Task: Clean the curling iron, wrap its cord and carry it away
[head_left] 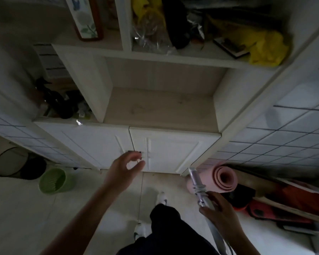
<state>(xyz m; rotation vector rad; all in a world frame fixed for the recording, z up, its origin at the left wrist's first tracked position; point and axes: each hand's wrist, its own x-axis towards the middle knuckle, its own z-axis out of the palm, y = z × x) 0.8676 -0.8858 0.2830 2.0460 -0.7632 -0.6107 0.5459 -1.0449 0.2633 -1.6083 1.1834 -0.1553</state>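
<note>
- My right hand [217, 208] grips the handle of the silver curling iron [194, 176]. Its pale cord [199, 189] is coiled round it, so one hand carries everything.
- My left hand [125, 166] holds nothing, fingers half-curled at the small dark handle [140, 153] of the white cabinet door [173, 151]. Contact unclear. Likely opening it for stowing.
- Doors are closed, so the inside is hidden.
- Green plastic bin [52, 180] and black mesh basket [11, 163]: contents unreadable.

Middle shelf niche [158, 107] wide, I see room to reach straight in. Upper shelf [173, 57] jammed with yellow bags [265, 46]. Left compartment [52, 122] crowded by dark bottles [59, 103]. Cabinet doors [169, 153] shut, left grip [124, 165] near handles [139, 153]. Pink rolled mat [224, 178] just beside right grip [217, 208] holding curling iron [196, 183]. Green bin [52, 181], black mesh bin [11, 164] far left; floor [81, 199] between passable.
</note>
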